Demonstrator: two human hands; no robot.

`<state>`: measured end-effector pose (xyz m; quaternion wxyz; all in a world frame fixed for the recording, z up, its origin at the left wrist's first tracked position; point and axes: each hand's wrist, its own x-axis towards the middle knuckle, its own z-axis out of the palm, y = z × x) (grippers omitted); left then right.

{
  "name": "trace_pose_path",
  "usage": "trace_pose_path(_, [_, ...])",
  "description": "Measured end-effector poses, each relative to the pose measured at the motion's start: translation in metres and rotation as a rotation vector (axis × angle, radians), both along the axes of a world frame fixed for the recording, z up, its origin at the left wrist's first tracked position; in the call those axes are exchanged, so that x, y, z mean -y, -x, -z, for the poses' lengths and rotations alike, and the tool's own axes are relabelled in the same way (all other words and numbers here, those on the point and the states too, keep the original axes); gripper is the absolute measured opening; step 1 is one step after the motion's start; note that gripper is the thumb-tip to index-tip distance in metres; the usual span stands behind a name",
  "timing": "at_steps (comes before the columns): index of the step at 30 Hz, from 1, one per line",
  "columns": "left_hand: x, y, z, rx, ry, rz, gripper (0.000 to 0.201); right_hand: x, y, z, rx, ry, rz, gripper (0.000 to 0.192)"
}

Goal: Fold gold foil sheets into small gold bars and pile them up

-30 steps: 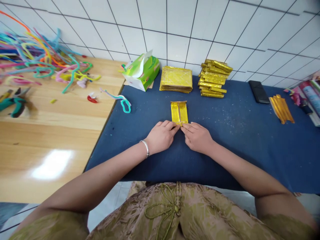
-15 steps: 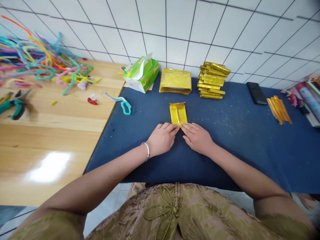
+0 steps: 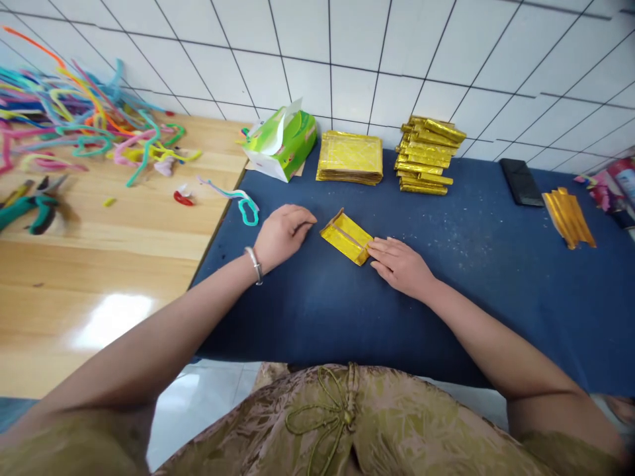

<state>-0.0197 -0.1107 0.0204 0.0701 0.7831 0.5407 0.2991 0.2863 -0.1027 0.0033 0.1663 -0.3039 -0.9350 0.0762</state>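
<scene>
White wall tiles with dark grout fill the top of the frame, and below them a blue cloth [image 3: 496,277] covers the table on the right, beside a bare wooden table [image 3: 124,238] on the left. Near the middle of the cloth lies a folded gold paper [image 3: 346,236], turned at a slant. The right hand [image 3: 399,266] rests flat on the cloth with its fingertips pressing the paper's lower right end. The left hand [image 3: 284,233] lies just left of the paper, fingers loosely curled and holding nothing; whether a fingertip touches the paper's edge is hard to tell. A bracelet [image 3: 254,264] circles that wrist. Toward the top centre sit a flat stack of gold sheets [image 3: 350,157] and, to its right, a pile of folded gold pieces [image 3: 429,156]. A green tissue box [image 3: 282,143] stands left of the sheets. Coloured pipe cleaners [image 3: 84,125] sprawl in the upper left, pliers [image 3: 32,211] below them. A black phone [image 3: 520,182] and some gold strips [image 3: 569,217] lie at the right.
</scene>
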Motion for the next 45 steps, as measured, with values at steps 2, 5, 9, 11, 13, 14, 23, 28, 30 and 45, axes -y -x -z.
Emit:
trace_pose_path(2, [-0.022,0.000,0.005,0.005,0.011,0.150,0.020,-0.001,0.000,0.000,-0.010,0.004,0.000,0.035])
trace_pose_path(5, [-0.039,-0.006,0.013,0.024,0.035,0.344,0.022,-0.002,0.000,0.000,-0.015,0.003,-0.004,0.034])
trace_pose_path(9, [-0.039,-0.006,0.020,-0.034,0.089,0.497,0.027,-0.002,0.002,0.000,-0.023,-0.011,-0.022,0.033])
trace_pose_path(11, [-0.037,-0.004,0.021,-0.101,0.113,0.524,0.029,-0.002,0.004,0.000,-0.036,-0.016,-0.024,0.033])
trace_pose_path(13, [-0.036,-0.002,0.020,-0.164,0.130,0.548,0.031,-0.001,0.006,0.001,-0.048,-0.013,-0.013,0.032])
trace_pose_path(14, [-0.035,-0.002,0.019,-0.191,0.138,0.565,0.032,-0.001,0.007,0.002,-0.053,-0.009,-0.005,0.032])
trace_pose_path(23, [-0.027,-0.004,0.016,-0.272,0.098,0.498,0.034,-0.010,0.012,-0.004,-0.038,0.013,0.037,0.031])
trace_pose_path(28, [-0.010,-0.008,0.013,-0.286,0.080,0.402,0.033,-0.013,0.015,-0.006,-0.009,0.011,0.024,0.033])
trace_pose_path(30, [-0.006,-0.009,0.013,-0.289,0.081,0.385,0.033,-0.011,0.016,-0.003,-0.009,0.021,0.019,0.033])
trace_pose_path(45, [-0.018,-0.003,0.017,-0.323,0.096,0.469,0.035,-0.022,0.009,-0.003,0.021,0.121,-0.028,0.037])
